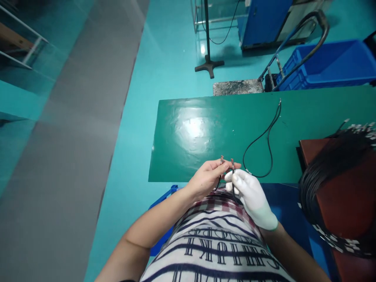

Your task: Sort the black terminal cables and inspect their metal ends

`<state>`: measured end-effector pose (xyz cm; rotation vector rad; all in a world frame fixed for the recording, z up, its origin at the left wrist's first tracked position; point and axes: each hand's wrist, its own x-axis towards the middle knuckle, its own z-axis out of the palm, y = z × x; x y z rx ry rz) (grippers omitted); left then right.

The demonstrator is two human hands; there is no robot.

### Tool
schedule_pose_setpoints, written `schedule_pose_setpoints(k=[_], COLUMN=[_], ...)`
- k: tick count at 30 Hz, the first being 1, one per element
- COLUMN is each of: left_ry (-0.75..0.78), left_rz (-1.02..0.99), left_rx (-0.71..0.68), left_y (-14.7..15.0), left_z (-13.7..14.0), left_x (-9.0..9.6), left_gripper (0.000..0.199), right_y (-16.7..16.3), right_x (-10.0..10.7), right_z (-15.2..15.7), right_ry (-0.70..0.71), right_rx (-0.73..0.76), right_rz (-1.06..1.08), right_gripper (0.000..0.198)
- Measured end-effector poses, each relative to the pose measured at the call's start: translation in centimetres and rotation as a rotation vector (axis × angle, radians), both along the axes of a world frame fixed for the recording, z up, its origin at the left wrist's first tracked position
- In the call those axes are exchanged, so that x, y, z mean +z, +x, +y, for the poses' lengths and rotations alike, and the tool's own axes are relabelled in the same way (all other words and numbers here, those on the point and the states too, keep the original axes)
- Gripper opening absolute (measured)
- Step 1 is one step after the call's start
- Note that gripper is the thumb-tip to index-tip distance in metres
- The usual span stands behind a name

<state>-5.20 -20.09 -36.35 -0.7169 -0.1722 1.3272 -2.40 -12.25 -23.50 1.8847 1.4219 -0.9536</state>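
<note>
My bare left hand (pixel 208 175) pinches one end of a thin black cable (pixel 219 182), whose copper-coloured metal tip points up past the fingers. In a white glove, my right hand (pixel 249 192) grips another black cable end (pixel 233 166) between thumb and fingers, its metal tip also upright. The two tips stand side by side, a small gap apart, over the near edge of the green table. Below the hands the cable hangs toward my lap; whether both ends belong to one cable I cannot tell. A looped black cable (pixel 270 147) lies on the table beyond my right hand.
A large bundle of black cables (pixel 311 188) with pale tips rests on a reddish-brown surface (pixel 346 207) at the right. Past the green table (pixel 173 156) stand a hand trolley (pixel 237 87), a blue crate (pixel 331 64) and a black stand base (pixel 209 65).
</note>
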Motion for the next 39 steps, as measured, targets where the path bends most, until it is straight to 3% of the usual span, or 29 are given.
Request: schedule_pose_setpoints(k=[7, 14, 17, 20, 22, 23, 25, 26, 27, 29, 30, 31, 32, 34, 39], left_ry=[0.101, -0.127, -0.257, -0.511, -0.595, -0.630, -0.597, -0.508, -0.313, 0.215, 0.445, 0.576, 0.580, 0.525, 0.345], left_rz=[0.247, 0.605, 0.790, 1.106, 1.338, 1.414, 1.562, 1.609, 1.570, 1.229, 0.974, 0.733, 0.574, 0.390, 0.279], left_rx=[0.020, 0.031, 0.046, 0.085, -0.065, -0.106, -0.140, -0.126, -0.083, 0.008, -0.008, -0.069, -0.130, -0.213, -0.276], left_y=[1.1, -1.2, -4.3, -7.8, -9.3, -9.4, -7.9, -6.4, -4.5, 0.1, 2.2, 4.1, 5.5, 7.1, 6.5], left_z=[-0.9, -3.4, -4.5, -3.9, -2.6, -1.7, 0.0, 0.8, 1.6, 2.8, 3.4, 3.8, 4.3, 5.1, 7.2], left_x=[-1.0, -3.5, -7.8, -14.6, -18.2, -19.1, -18.2, -16.6, -14.4, -9.1, -6.7, -4.7, -3.2, -2.2, -5.2], left_gripper=[0.041, 0.045, 0.041, 0.047, 0.062, 0.072, 0.087, 0.089, 0.087, 0.081, 0.074, 0.067, 0.064, 0.060, 0.063], right_y=[0.6, 0.5, -0.7, -1.6, -1.7, -1.6, -1.1, -0.9, -0.6, -0.2, 0.1, 0.5, 1.1, 2.6, 7.0], right_x=[-1.3, -1.5, -2.3, -3.2, -3.7, -4.0, -4.5, -4.7, -4.9, -5.2, -5.2, -5.0, -4.7, -3.3, 2.6], right_z=[-1.0, 0.6, 2.3, 3.2, 3.2, 3.1, 2.7, 2.5, 2.4, 2.8, 3.4, 4.2, 5.2, 7.9, 13.6], right_ry=[0.038, 0.222, 0.243, 0.278, 0.319, 0.337, 0.352, 0.348, 0.343, 0.358, 0.365, 0.367, 0.370, 0.402, 0.591], right_rx=[0.133, 0.221, 0.234, 0.193, 0.172, 0.178, 0.214, 0.238, 0.264, 0.315, 0.338, 0.357, 0.374, 0.400, 0.416], right_rz=[-0.097, -0.067, 0.023, 0.134, 0.176, 0.177, 0.147, 0.129, 0.117, 0.118, 0.123, 0.120, 0.102, 0.029, -0.158], right_gripper=[0.039, 0.031, 0.033, 0.034, 0.034, 0.034, 0.033, 0.032, 0.031, 0.029, 0.028, 0.028, 0.029, 0.032, 0.033])
